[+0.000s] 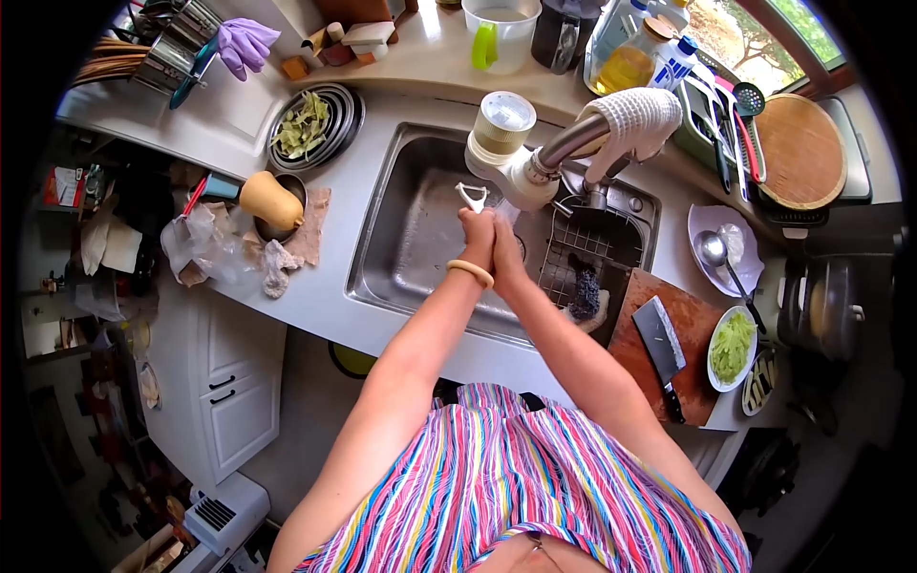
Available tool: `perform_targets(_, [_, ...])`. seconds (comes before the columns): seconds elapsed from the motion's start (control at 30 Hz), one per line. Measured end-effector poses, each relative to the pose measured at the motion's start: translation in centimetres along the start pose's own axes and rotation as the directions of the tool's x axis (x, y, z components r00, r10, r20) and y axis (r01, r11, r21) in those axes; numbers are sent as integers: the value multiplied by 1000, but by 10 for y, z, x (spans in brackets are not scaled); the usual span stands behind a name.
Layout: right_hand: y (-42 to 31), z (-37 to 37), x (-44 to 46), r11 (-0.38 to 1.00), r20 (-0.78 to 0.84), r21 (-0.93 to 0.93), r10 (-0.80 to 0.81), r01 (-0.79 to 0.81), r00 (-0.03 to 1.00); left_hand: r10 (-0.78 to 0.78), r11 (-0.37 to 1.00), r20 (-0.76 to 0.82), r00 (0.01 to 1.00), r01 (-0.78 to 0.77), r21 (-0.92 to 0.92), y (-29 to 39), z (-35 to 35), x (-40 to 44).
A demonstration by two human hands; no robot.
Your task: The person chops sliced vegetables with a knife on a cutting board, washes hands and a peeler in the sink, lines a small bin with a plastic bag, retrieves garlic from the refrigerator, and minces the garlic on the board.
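Over the metal sink [390, 229], my left hand [478, 234], with a pale bangle at its wrist, is closed around a white Y-shaped peeler [472, 197]. The peeler's head points up and away from me; its handle is hidden in the hand. Pressed close beside it is my right hand [506, 246], under the white filter [511, 172] on the faucet [576, 141]. Its fingers are largely hidden, so their hold is unclear. A wire rack [564, 258] with a dark scrubber [585, 286] sits in the sink's right part.
Right of the sink, a cleaver [659, 339] lies on a cutting board [626, 368], near a bowl of shredded green vegetable [732, 350]. A spoon [713, 250] rests in a pale dish [702, 224]. To the left are a butternut squash [271, 201] and stacked bowls with peelings [302, 127].
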State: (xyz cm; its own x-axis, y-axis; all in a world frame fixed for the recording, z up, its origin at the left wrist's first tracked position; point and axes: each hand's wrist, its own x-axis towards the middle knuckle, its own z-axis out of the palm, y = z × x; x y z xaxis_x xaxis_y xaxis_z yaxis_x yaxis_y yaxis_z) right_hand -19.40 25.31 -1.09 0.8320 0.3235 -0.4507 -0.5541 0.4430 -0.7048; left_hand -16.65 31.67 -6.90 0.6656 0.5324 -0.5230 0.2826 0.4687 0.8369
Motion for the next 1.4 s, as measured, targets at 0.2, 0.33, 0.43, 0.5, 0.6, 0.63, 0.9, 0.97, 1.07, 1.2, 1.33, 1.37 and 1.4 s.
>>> perform_targets(0.2, [-27, -3, -2, 954, -73, -20, 297, -300, 952, 17, 1000, 119, 993, -19, 12, 6, 9, -23])
perform_targets(0.33, [-20, -19, 9, 939, -37, -278, 201, -203, 979, 494, 268, 447, 746, -620, 737, 60, 0, -77])
perform_targets(0.43, [-7, -28, 17, 877, 44, -481, 17, 7, 999, 387, -93, 662, 642, -687, 720, 33, -7, -65])
perform_targets(0.5, [-5, -24, 23, 864, -37, -500, 50, -62, 998, 516, -75, 696, 499, -783, 617, 15, -16, -49])
perform_targets(0.6, [-12, -21, 17, 922, -86, -306, 220, -236, 972, 570, 12, 635, 521, -778, 628, 9, -28, -49])
perform_targets(0.63, [-17, -19, 14, 932, -74, -200, 294, -303, 953, 565, 52, 600, 566, -750, 659, 14, -31, -54])
perform_targets(0.9, [-29, -58, -11, 791, -3, -599, 147, -120, 989, 349, 536, 384, 855, -518, 667, 20, -67, -71])
perform_targets(0.97, [-33, -67, -6, 739, -13, -673, -50, 28, 999, 224, 600, 385, 895, -438, 670, 24, -66, -73])
perform_targets(1.07, [-38, -67, 0, 429, 265, -822, -296, 376, 918, 125, 613, 420, 899, -403, 680, 49, -65, -91])
perform_targets(1.2, [-52, -56, 9, 432, 252, -869, -30, 240, 967, 153, 582, 457, 876, -453, 675, 60, -66, -99])
perform_targets(1.33, [-50, -50, 16, 389, 226, -893, -48, 227, 973, 165, 600, 449, 878, -451, 661, 61, -65, -100])
perform_targets(1.37, [-48, -48, 16, 366, 219, -902, -71, 229, 973, 166, 603, 452, 877, -453, 657, 62, -65, -100])
perform_targets(1.4, [-48, -45, 16, 341, 212, -911, -94, 232, 973, 168, 607, 453, 875, -454, 652, 63, -65, -100])
